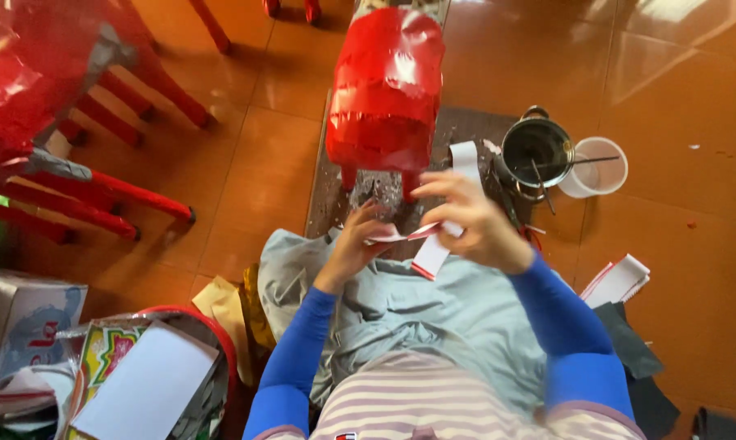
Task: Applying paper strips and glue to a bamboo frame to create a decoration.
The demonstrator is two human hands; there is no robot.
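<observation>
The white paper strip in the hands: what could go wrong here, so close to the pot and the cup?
1. The white paper strip is pinched by both the left hand and the right hand; pulling apart could tear it.
2. The metal pot and the plastic cup, with a stick across them, stand beside the right hand; a swing of that arm might tip them.
3. The red paper figure stands just ahead and could be knocked.

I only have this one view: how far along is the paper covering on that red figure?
The red paper figure looks largely covered in red. Both hands, left hand and right hand, hold a white paper strip with red edging. A metal pot with a stick and spare strips sit nearby. How much trim remains isn't visible.
</observation>
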